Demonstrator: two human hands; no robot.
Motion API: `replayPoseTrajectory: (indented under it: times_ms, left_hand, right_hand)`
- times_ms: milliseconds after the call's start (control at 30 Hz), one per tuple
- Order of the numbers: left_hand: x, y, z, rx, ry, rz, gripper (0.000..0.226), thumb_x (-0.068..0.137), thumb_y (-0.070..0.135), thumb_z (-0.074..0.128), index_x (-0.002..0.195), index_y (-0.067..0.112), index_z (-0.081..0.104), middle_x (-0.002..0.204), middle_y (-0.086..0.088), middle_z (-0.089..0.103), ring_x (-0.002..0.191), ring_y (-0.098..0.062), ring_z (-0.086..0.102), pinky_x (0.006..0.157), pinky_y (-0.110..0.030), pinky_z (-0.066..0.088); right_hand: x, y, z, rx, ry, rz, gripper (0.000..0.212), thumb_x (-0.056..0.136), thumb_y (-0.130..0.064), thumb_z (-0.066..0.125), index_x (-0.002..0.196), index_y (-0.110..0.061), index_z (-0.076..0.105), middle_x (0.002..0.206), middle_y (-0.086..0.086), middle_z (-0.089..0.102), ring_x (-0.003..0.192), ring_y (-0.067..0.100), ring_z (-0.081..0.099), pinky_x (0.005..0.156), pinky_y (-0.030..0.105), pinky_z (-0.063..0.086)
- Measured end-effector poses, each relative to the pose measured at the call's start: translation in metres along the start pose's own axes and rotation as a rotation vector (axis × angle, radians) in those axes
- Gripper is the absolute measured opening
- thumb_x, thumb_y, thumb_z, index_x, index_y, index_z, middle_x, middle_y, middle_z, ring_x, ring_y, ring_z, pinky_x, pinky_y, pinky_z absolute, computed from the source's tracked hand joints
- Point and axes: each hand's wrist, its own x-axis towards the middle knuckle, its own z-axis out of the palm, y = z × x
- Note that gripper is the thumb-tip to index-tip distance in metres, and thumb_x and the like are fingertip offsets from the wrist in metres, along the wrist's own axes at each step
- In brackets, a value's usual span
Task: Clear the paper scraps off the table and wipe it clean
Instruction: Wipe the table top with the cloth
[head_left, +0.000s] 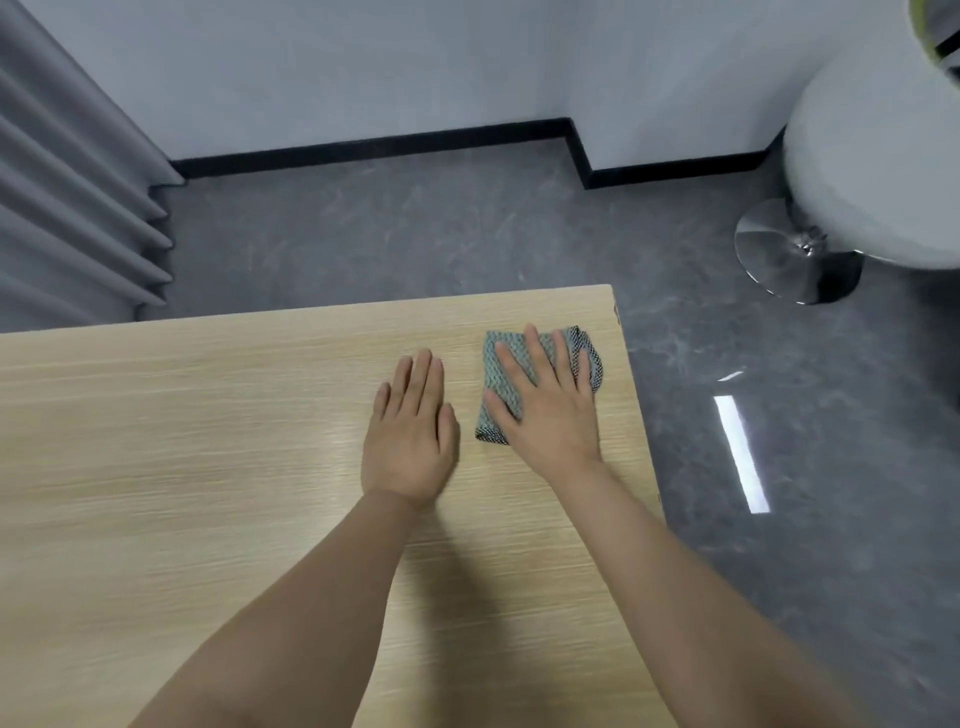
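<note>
Soft, light grey-green woven cloth (524, 379), flat-pressed under spread right hand (550, 410) near tabletop (208, 441) corner; left hand (410, 441) flat, empty, beside cloth.

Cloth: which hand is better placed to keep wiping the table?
Right. The right hand lies flat on the cloth near the table corner. The left hand lies flat on bare wood beside it, off the cloth.

A light wooden table (208, 441) with a fine grain carries a folded grey-green cloth (498, 384) with a dark checked border, lying near the far right corner. The right hand (550, 415) presses flat on the cloth; the left hand (410, 441) rests flat on the bare wood just beside it.
</note>
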Motion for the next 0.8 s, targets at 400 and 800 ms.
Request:
replayPoseTrajectory:
  times_ms: [400,800]
  left_hand:
    - [0.000,0.001,0.000,0.029,-0.008,-0.009,0.057,0.095,0.037,0.005,0.150,0.022,0.000,0.154,0.013,-0.011,0.143,-0.004,-0.015,0.117,-0.028,-0.008]
    - [0.001,0.001,-0.001,0.034,-0.005,-0.011,0.059,0.093,0.038,0.004,0.150,0.022,0.005,0.153,0.014,-0.008,0.144,-0.005,-0.011,0.117,-0.027,-0.007]
  right_hand:
    - [0.050,0.034,-0.012,-0.072,-0.009,-0.183,0.056,0.095,-0.060,0.012,0.148,-0.042,0.006,0.159,-0.007,0.004,0.147,0.021,-0.006,0.114,0.044,-0.014]
    - [0.052,0.042,-0.009,0.022,0.058,0.110,0.055,0.099,-0.051,0.012,0.150,-0.033,0.004,0.160,-0.001,-0.002,0.146,0.028,-0.010,0.118,0.045,-0.005]
